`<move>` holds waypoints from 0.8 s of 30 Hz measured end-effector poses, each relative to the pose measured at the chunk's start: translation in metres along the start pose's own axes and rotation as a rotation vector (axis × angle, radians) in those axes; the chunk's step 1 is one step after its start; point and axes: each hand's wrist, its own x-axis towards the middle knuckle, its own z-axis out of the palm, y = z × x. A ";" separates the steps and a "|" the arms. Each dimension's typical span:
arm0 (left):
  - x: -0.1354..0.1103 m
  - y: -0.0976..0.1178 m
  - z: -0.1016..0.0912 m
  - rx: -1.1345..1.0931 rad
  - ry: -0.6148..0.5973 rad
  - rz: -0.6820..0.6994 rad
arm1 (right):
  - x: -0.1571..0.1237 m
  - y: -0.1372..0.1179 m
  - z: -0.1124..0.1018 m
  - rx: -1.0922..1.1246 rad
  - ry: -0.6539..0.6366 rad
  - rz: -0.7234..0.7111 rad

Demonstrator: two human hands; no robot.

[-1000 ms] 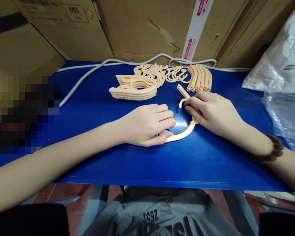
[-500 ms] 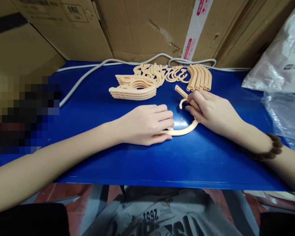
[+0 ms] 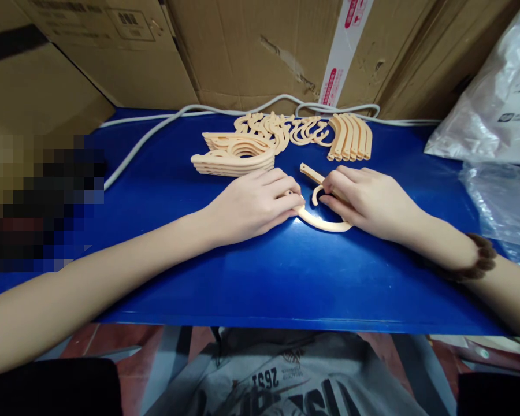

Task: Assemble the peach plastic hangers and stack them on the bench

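Head view | held in closed fingers, left hand [image 3: 257, 202] and right hand [image 3: 368, 199]: part-folded hanger [image 3: 325, 224] | apparently done: stacked pieces [image 3: 236, 166] | outstanding: loose hooks [image 3: 296, 140], curved arms [image 3: 349, 138]

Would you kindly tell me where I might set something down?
The blue table is bare along its near edge, short of the left hand and right hand; between the white cable and stacked pieces; and between the curved pieces and plastic bag. It is crowded at the back middle and where the hands hold a beige piece.

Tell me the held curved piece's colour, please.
The curved piece is pale beige, seen in the head view.
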 end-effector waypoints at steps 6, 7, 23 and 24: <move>0.000 0.000 0.000 0.079 -0.012 -0.024 | 0.000 -0.003 0.001 -0.014 0.000 -0.109; 0.000 0.000 0.000 0.082 -0.016 -0.028 | 0.000 -0.004 0.001 -0.011 0.002 -0.118; -0.004 0.002 -0.001 0.001 -0.085 -0.140 | 0.000 -0.004 0.002 0.054 0.035 -0.262; -0.004 0.002 -0.002 -0.002 -0.083 -0.154 | 0.000 -0.004 0.002 0.069 0.048 -0.293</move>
